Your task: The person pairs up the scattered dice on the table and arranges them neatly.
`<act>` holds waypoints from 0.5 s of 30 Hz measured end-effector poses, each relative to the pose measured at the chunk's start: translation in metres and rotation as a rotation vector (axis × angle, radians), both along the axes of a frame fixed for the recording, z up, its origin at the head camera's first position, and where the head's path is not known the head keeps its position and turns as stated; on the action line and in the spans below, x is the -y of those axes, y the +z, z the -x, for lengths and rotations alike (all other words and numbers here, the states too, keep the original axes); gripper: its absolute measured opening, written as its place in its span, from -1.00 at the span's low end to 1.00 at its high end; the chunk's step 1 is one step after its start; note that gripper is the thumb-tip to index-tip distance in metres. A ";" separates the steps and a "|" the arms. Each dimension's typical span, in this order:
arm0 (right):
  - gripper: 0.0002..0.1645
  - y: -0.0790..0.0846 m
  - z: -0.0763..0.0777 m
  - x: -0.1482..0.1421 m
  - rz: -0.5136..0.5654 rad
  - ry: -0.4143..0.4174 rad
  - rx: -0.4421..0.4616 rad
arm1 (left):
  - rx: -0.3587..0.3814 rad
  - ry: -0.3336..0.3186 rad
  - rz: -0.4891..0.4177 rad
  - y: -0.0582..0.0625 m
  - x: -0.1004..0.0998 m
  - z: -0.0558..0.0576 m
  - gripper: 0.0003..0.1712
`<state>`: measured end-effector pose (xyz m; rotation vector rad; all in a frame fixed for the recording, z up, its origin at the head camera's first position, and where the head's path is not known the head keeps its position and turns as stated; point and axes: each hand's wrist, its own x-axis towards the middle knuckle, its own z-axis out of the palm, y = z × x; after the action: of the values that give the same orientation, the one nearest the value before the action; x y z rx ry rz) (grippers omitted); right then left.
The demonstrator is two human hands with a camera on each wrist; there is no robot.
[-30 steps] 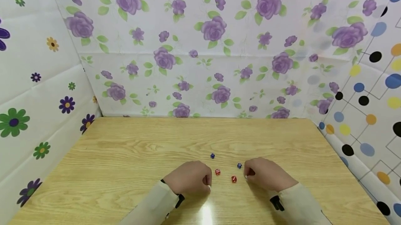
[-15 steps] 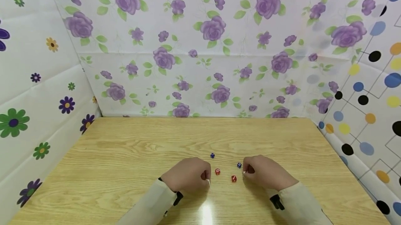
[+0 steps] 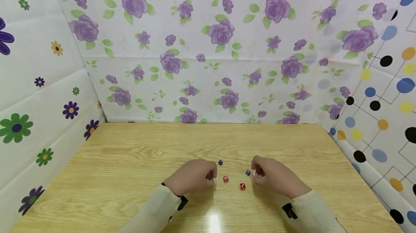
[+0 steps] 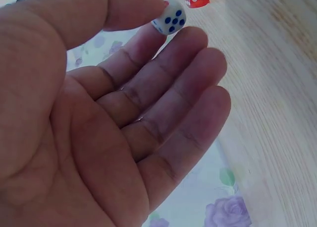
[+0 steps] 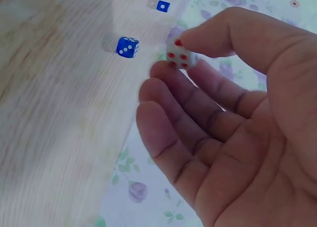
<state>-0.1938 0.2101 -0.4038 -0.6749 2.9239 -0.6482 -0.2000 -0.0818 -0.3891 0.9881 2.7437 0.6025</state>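
Observation:
My left hand (image 3: 193,177) pinches a white die (image 4: 173,20) between thumb and index finger; blue pips show on its near face. In my right hand (image 3: 276,176), thumb and fingertips pinch another white die (image 5: 181,54), with red pips toward the wrist camera. Between the hands two red dice lie on the table: one red die (image 3: 225,179) near the left fingertips, the other red die (image 3: 242,186) closer to the front. A blue die (image 3: 248,172) sits just beside the right fingertips. Farther back lies a second blue die (image 3: 220,162).
The wood-grain table (image 3: 136,146) is bounded at the back by a rose-patterned cloth (image 3: 201,81). Flower-print cloth (image 3: 52,117) hangs on the left, dotted cloth (image 3: 373,117) on the right.
Both hands have risen slightly in the head view, away from the body, each keeping its white die. More of the right hand's die now shows. The red and blue dice stay put.

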 end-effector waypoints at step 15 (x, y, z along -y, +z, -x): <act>-0.89 -0.001 -0.002 -0.003 0.056 -0.020 -0.025 | -0.031 0.017 -0.031 -0.002 -0.003 0.003 -0.82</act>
<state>-0.1914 0.2131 -0.4046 -0.6656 2.9492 -0.7311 -0.2028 -0.0791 -0.3913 0.9903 2.7803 0.6397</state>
